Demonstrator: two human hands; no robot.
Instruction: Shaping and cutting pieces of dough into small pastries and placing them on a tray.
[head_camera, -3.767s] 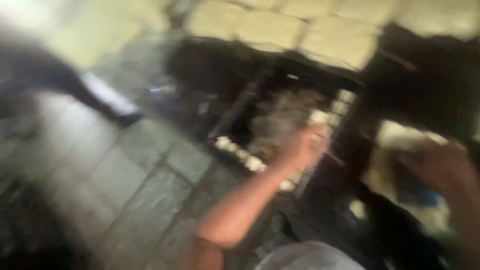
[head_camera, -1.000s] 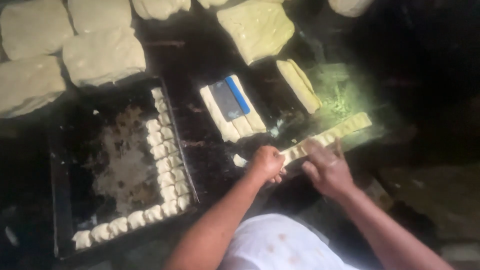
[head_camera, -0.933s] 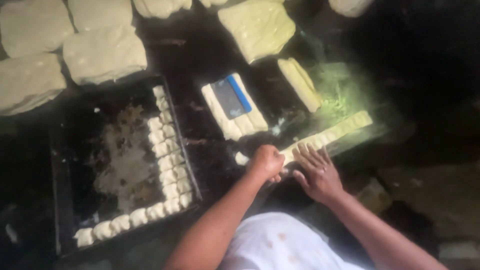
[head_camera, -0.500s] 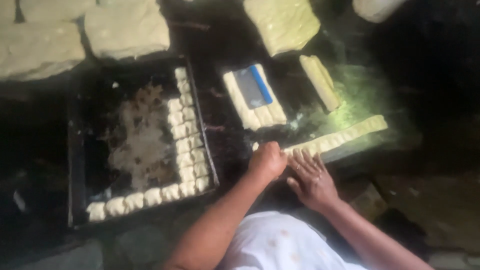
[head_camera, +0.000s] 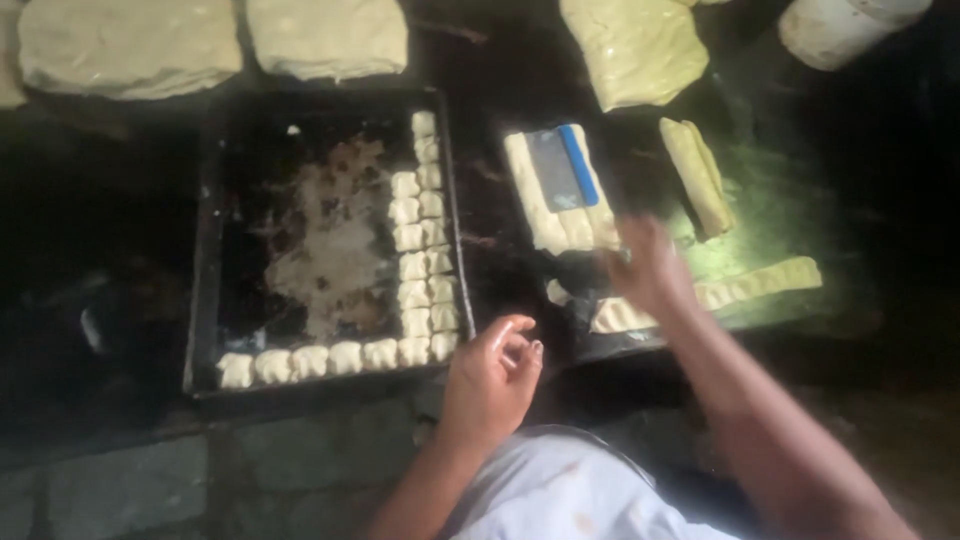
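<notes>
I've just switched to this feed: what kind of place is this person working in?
Probably a small bakery or pastry-making spot. A dark baking tray holds rows of small cut dough pieces, large dough slabs lie above, and a blue-edged scraper rests on dough.

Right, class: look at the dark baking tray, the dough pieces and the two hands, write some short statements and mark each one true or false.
1. Small pale dough pieces line the right and bottom edges of the dark rectangular baking tray. True.
2. A blue-edged flat scraper lies on a dough slab. True.
3. The left hand grips the scraper. False: it hovers near the tray's lower right corner, holding nothing visible.
4. The right hand rests inside the tray. False: it is blurred above the long scored dough strip.
5. The tray is completely filled. False: its middle is bare.
</notes>
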